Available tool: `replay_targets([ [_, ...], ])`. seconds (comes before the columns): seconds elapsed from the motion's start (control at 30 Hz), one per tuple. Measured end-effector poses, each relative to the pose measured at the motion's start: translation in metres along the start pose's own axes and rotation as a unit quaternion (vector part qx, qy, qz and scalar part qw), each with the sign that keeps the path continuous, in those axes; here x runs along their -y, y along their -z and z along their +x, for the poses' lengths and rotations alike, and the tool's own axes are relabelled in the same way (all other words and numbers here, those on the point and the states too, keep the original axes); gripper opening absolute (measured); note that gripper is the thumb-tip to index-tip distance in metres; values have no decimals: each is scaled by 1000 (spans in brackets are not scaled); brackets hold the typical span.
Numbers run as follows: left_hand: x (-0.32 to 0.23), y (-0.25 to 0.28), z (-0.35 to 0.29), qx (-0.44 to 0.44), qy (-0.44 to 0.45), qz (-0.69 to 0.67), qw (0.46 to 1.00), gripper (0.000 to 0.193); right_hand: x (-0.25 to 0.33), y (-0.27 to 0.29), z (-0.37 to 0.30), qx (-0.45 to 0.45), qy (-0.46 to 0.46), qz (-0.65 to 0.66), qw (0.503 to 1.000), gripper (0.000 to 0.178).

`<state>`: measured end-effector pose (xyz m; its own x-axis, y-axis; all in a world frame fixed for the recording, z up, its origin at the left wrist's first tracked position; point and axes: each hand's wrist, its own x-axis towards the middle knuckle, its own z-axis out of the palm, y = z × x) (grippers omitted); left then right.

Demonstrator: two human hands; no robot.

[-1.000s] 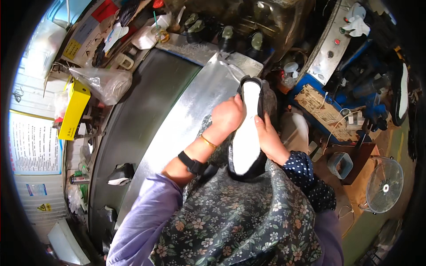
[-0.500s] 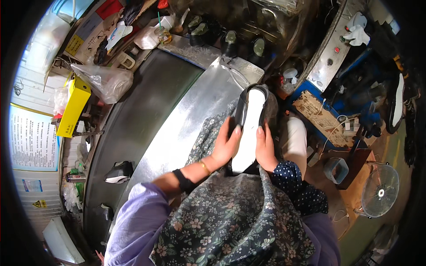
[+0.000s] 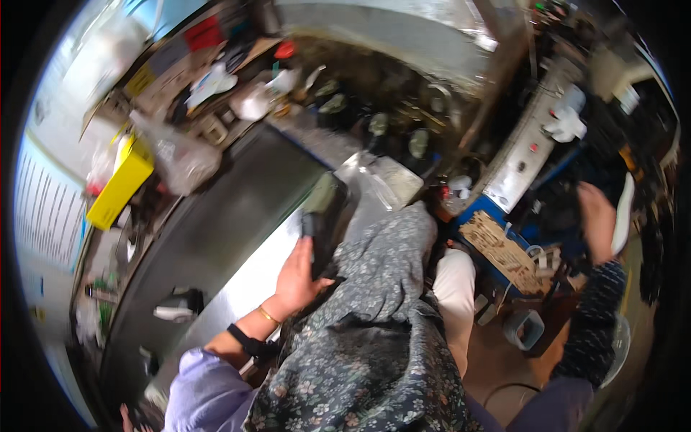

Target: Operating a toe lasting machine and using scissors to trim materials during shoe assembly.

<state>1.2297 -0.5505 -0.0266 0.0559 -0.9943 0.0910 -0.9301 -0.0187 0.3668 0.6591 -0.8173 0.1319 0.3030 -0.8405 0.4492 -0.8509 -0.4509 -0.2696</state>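
A dark shoe [image 3: 324, 209] with an olive-green patch lies on the bright metal plate [image 3: 248, 266] beside the belt. My left hand [image 3: 294, 281] reaches to its near end, fingers stretched out against it and thumb apart. Far out to the right, my right hand [image 3: 597, 219] is raised and blurred. Right beside it is a long white sole-shaped piece [image 3: 623, 212]; whether I touch that piece cannot be made out. My lap is covered by a floral apron [image 3: 360, 345].
Another dark shoe [image 3: 178, 306] with a white sole sits on the black belt [image 3: 237, 194]. Several shoes [image 3: 376, 129] stand at the belt's far end. A yellow box [image 3: 121, 183] is at the left. At the right are a machine panel [image 3: 512, 173], a grey bin [image 3: 523, 327] and a fan [image 3: 620, 345].
My hands have parted from the white-soled shoe they held over my lap. The left has moved left to the metal plate, the right far out to the right. The view has shifted.
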Motion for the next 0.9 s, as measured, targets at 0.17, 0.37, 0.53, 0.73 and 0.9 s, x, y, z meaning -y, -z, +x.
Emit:
replay_targets([
  [0.17,15,-45,-53,43,20,22,999,85,-131,57,-21,-1,-293,97,951,74],
  [0.37,5,-44,-74,-20,27,-64,997,63,-158,27,-45,-115,-259,-75,956,70],
  [0.53,-30,-12,-36,-17,64,-307,949,33,-134,30,-38,-201,-255,-86,942,76],
  [0.73,-98,5,69,121,-98,-350,924,34,-57,43,-55,-267,-228,11,936,72],
  [0.9,-194,-20,123,142,-122,-499,846,30,53,8,-107,-255,-144,75,953,89],
])
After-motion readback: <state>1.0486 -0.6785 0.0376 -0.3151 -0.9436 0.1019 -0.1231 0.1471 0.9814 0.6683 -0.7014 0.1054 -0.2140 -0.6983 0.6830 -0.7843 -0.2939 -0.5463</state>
